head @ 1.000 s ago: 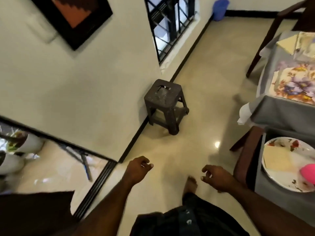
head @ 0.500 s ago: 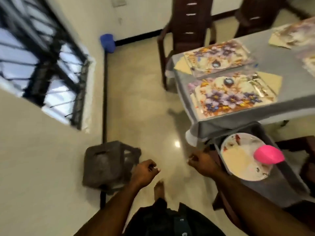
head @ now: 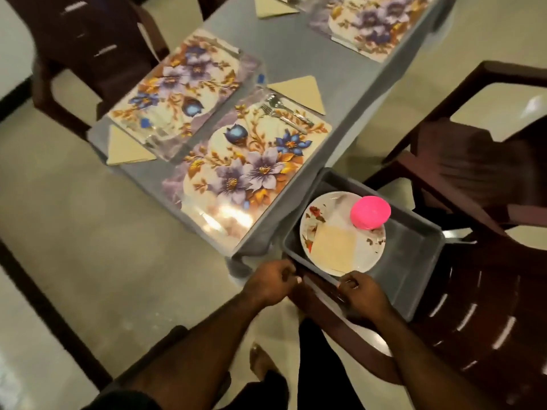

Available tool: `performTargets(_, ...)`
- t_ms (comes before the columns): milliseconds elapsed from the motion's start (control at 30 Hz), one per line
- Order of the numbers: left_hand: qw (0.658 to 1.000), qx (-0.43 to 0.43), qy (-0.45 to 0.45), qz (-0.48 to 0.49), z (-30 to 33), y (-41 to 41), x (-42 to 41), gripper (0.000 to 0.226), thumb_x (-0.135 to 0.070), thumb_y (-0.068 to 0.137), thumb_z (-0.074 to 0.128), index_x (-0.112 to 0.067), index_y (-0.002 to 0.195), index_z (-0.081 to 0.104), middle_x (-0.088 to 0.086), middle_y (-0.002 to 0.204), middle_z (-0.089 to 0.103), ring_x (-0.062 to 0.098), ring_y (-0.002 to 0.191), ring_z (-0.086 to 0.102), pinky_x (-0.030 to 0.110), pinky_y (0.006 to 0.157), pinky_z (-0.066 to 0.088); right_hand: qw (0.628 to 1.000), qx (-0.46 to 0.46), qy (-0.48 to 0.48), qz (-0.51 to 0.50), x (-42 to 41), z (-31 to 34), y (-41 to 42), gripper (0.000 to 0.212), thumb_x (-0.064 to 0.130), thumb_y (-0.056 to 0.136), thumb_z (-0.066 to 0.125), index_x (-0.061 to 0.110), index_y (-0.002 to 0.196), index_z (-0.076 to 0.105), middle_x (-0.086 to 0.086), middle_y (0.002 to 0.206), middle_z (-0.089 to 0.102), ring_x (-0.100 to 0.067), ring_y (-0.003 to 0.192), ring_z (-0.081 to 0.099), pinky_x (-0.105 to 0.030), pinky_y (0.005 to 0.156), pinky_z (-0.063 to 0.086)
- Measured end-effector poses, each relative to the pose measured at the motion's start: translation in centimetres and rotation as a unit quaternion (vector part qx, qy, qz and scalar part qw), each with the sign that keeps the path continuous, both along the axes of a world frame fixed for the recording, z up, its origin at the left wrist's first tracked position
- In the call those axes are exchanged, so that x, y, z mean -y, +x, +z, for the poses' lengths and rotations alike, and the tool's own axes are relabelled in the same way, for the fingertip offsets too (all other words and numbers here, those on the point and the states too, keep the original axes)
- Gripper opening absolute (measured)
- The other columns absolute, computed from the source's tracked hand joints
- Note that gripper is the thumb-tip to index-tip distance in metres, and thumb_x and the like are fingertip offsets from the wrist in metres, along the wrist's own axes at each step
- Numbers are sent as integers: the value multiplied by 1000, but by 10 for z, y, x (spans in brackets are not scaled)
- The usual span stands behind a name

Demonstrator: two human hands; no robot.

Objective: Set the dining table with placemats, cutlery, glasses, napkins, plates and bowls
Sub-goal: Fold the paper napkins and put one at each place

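Grey plastic tub (head: pixel 414 261) sits on a brown chair (head: pixel 488 306), just beside the worktop (head: pixel 296 54) corner. Inside the tub: white floral plate (head: pixel 370 250) carrying a folded beige napkin (head: pixel 333 247) and an upturned pink bowl (head: pixel 370 212). Left hand (head: pixel 270 281) at the tub's near corner, fingers curled; whether its grip closes on the rim cannot be told. Right hand (head: pixel 362 294) on the tub's near rim, fingers curled over it. Beyond the tub, on the worktop: floral placemat (head: pixel 248 170) bearing cutlery (head: pixel 284 112), triangular napkin (head: pixel 302 91) beside it.
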State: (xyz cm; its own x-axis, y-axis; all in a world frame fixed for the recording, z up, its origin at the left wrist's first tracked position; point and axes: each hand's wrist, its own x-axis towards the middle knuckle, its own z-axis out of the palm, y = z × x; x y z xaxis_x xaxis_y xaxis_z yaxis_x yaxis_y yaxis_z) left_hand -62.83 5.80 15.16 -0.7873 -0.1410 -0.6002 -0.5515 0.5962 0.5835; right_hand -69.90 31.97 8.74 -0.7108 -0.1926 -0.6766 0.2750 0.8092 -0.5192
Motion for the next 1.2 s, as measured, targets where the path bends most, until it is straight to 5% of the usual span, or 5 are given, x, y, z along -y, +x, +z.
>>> performTargets(233,999,41,24,-7,-102,-109,-15,18,-47,86,72,-36,100,69,-10,98,74,13,91,70,39,85,62,988,5,129,-87,24,-103,-82,54,46,87,75,13,128,64,-15,128,65,-36,119,62,-40,97,50)
performTargets(533,996,69,47,31,-154,-143,-15,26,-46,79,80,-24,91,70,-4,88,76,18,86,73,41,84,62,955,37,205,-210,61,-163,-101,68,51,80,79,11,127,49,-15,127,63,-41,119,62,-49,96,51)
performTargets(867,985,72,78,134,-117,-115,-5,13,-22,90,83,-15,96,74,-1,87,76,15,85,71,33,81,59,958,48,-44,-278,40,-121,-103,32,21,80,87,13,70,57,-3,68,61,-29,73,59,-33,65,43)
performTargets(1000,973,45,121,189,-66,-110,-12,14,-24,92,81,-18,99,71,-5,86,72,15,84,68,20,67,52,899,81,-211,-375,32,-53,-101,27,1,77,85,9,97,69,-13,99,78,-34,93,73,-47,91,57)
performTargets(1200,928,25,267,258,21,-57,-20,49,-55,87,79,-16,117,71,4,107,78,20,98,71,39,83,55,843,87,-376,-375,37,74,-49,44,-6,83,76,1,123,61,-23,116,74,-42,107,70,-54,98,53)
